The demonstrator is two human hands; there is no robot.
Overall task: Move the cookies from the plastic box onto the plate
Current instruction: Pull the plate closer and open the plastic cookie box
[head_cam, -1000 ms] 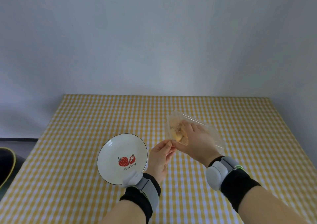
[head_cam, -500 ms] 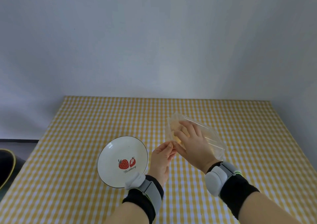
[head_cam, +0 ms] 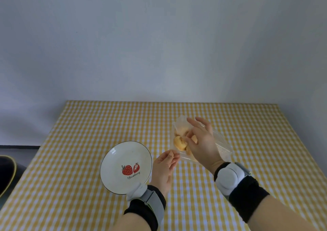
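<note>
A clear plastic box [head_cam: 222, 146] lies on the yellow checked table, holding several golden cookies [head_cam: 179, 142]. My right hand [head_cam: 201, 142] is over the box, thumb and forefinger pinched on one cookie, the other fingers spread. My left hand [head_cam: 163, 169] rests at the box's near left corner, its fingertips pinching the box's edge. A white plate [head_cam: 115, 160] with a strawberry print sits left of the box, nothing on it; my left wrist overlaps its near rim.
The table [head_cam: 88, 142] runs back to a plain grey wall. A dark object with a yellow rim [head_cam: 7, 174] sits off the table's left edge, low down.
My right hand has lifted and opened its outer fingers above the box, showing the cookies beneath it. The left hand has stayed at the box's corner.
</note>
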